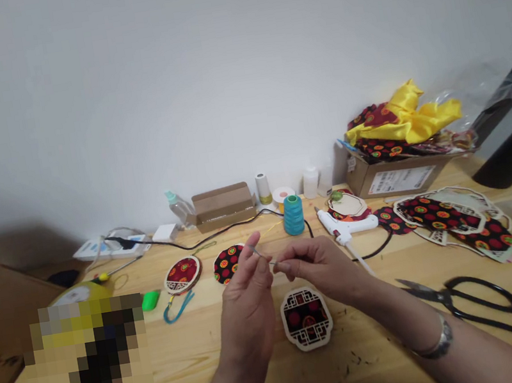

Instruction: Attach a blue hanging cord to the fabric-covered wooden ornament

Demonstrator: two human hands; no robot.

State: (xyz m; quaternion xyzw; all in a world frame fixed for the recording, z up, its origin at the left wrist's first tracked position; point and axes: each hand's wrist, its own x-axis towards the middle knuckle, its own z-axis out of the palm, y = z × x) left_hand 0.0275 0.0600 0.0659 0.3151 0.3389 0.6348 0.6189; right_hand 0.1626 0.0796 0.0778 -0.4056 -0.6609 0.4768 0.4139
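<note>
The left hand point(247, 296) and right hand point(319, 267) meet with fingertips drawn narrow, both pinching a thin piece point(271, 262), too fine to identify, above the counter point(182, 371). Nearer the wearer, a lattice-framed fabric panel point(306, 318) lies flat. Beyond the hands, a teal thread spool point(294, 216) stands upright; a white glue gun point(351, 225) lies right of it. Black-handled scissors point(445, 299) lie beside the right forearm.

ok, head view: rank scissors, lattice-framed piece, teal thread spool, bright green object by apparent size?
Largest to smallest:
1. Scissors
2. Lattice-framed piece
3. Teal thread spool
4. Bright green object
</note>
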